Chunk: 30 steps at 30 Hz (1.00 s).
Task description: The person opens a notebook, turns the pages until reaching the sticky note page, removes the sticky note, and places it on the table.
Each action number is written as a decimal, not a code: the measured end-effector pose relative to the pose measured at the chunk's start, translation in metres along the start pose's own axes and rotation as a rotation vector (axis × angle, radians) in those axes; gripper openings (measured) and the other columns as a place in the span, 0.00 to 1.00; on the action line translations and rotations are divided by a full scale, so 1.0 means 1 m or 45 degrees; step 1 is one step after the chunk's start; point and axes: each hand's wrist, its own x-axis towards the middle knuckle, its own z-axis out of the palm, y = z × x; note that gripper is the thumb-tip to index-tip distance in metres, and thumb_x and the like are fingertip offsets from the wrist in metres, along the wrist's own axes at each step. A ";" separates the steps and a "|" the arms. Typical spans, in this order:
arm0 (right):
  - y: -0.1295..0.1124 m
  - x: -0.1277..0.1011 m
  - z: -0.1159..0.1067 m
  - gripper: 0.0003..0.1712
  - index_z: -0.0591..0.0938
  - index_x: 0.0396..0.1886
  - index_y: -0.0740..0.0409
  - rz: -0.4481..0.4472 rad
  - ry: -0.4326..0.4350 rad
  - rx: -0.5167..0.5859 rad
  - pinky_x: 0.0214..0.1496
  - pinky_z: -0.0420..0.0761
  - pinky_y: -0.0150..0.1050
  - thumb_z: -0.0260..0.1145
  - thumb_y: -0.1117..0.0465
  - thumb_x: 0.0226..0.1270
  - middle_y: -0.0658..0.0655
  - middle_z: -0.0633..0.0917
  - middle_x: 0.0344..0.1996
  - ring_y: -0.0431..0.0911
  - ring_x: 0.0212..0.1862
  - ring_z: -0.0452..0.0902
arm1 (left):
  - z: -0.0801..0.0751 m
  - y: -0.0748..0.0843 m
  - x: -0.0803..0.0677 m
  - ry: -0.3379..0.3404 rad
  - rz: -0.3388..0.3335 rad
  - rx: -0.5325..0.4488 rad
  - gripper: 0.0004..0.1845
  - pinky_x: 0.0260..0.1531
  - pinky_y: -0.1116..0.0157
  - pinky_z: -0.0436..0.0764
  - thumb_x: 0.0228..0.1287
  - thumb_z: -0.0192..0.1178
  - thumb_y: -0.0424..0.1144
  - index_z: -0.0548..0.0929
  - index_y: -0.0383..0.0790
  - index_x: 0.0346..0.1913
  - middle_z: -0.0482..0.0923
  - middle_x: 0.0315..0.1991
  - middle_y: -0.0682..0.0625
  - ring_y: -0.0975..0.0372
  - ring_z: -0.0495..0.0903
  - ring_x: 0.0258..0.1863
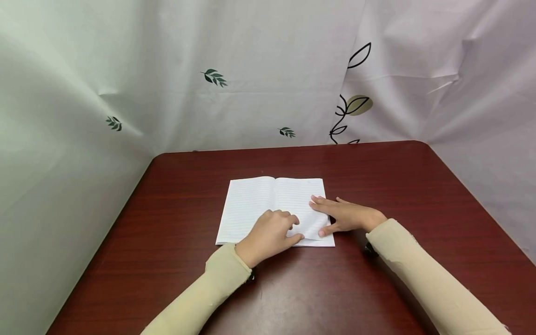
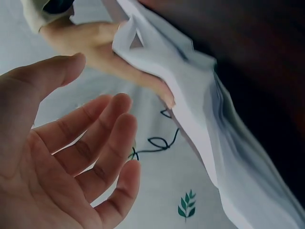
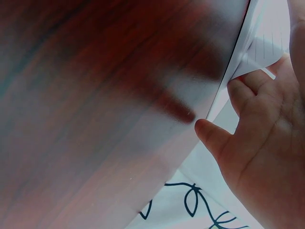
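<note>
We have an open notebook point(image 1: 274, 209) lying flat near the middle of the dark red table point(image 1: 418, 195), its lined pages facing up. Our left hand point(image 1: 268, 235) sits over the near edge of the notebook by the spine, fingers loosely curled and slightly spread; the left wrist view shows them relaxed and holding nothing. Our right hand point(image 1: 345, 216) lies on the right page, fingers mostly straight and close together on top, while the thumb point(image 3: 212, 136) tucks under the page edges at the near right corner, lifting a few sheets point(image 2: 190, 95).

We judge the main risk to be in that lifted corner: if the thumb catches several sheets instead of one, we turn too many, and a quick pull could crease or tear the thin paper. The left hand presses only lightly, so the notebook may slide on the smooth table.
</note>
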 end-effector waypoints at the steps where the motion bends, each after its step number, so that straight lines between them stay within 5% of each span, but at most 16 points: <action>1: 0.000 0.000 0.000 0.52 0.58 0.75 0.58 0.002 0.000 0.001 0.71 0.47 0.65 0.65 0.38 0.58 0.60 0.51 0.76 0.56 0.76 0.46 | 0.001 0.002 0.001 -0.015 0.008 0.041 0.15 0.31 0.62 0.77 0.56 0.67 0.51 0.86 0.44 0.38 0.85 0.30 0.54 0.63 0.83 0.30; 9: -0.001 -0.001 -0.001 0.51 0.58 0.74 0.58 0.000 0.014 -0.010 0.71 0.48 0.66 0.64 0.37 0.59 0.60 0.52 0.76 0.57 0.76 0.46 | 0.013 0.015 0.004 -0.051 0.049 0.348 0.15 0.31 0.62 0.76 0.56 0.66 0.55 0.84 0.46 0.33 0.83 0.29 0.54 0.61 0.81 0.29; 22: -0.001 0.000 0.000 0.52 0.57 0.75 0.58 0.009 -0.001 -0.003 0.71 0.46 0.65 0.63 0.36 0.59 0.60 0.51 0.76 0.56 0.77 0.45 | 0.022 0.025 0.009 0.024 0.061 0.463 0.03 0.27 0.64 0.72 0.56 0.63 0.38 0.83 0.47 0.27 0.82 0.25 0.54 0.61 0.80 0.26; 30: 0.001 0.000 0.003 0.52 0.58 0.74 0.59 -0.001 0.014 -0.016 0.70 0.48 0.66 0.64 0.36 0.59 0.62 0.52 0.76 0.58 0.76 0.47 | 0.024 0.024 0.010 0.016 0.035 0.447 0.03 0.27 0.64 0.72 0.55 0.65 0.37 0.82 0.46 0.26 0.82 0.25 0.54 0.61 0.80 0.25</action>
